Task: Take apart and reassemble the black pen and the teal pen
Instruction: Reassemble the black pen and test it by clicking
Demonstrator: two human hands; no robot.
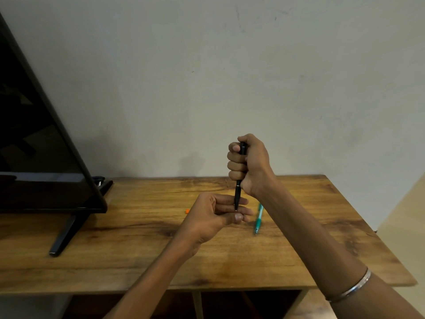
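Observation:
The black pen [238, 193] stands upright above the wooden table [142, 247]. My right hand [249, 165] is fisted around its upper half, thumb near the top end. Below it, my left hand [213, 217] is held palm-sideways with fingers partly curled, and the pen's tip rests against those fingers. Whether the left fingers pinch the tip cannot be told. The teal pen [258, 219] lies flat on the table just right of my left hand, tip toward me, whole as far as I can see.
A black TV screen [34, 146] on a slanted stand leg [66, 233] fills the left side of the table. A small orange bit [187, 211] lies behind my left hand. A plain wall rises behind the table. Open shelves show under the front edge.

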